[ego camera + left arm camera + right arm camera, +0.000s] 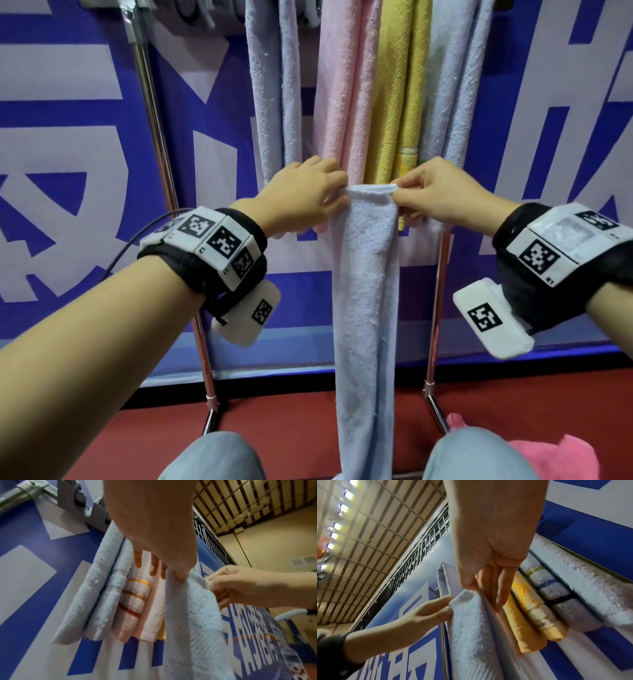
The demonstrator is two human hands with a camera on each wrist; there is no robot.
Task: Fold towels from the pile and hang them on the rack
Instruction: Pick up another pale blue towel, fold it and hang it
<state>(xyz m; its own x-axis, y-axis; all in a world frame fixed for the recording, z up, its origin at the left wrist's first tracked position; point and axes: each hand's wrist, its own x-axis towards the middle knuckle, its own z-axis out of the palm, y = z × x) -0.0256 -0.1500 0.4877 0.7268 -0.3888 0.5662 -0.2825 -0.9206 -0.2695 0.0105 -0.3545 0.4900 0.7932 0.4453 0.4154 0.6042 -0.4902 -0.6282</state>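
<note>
A pale blue towel (366, 308), folded into a long narrow strip, hangs straight down in front of the rack. My left hand (342, 198) pinches the left corner of its top edge and my right hand (398, 194) pinches the right corner, so the edge is stretched short and level between them. In the left wrist view my left hand (173, 574) has its thumb on the near face of the towel (192, 622). The right wrist view shows my right hand (485, 595) with its fingers behind the towel (471, 622). Behind hang a pale blue towel (274, 89), a pink one (346, 89), a yellow one (400, 89) and another pale blue one (452, 89).
The rack's chrome posts (154, 120) (435, 308) stand left and right of the hanging towels, with feet on the red floor (298, 435). A pink towel pile (555, 455) lies at the lower right beside my knees (212, 459). A blue and white banner (68, 154) covers the wall behind.
</note>
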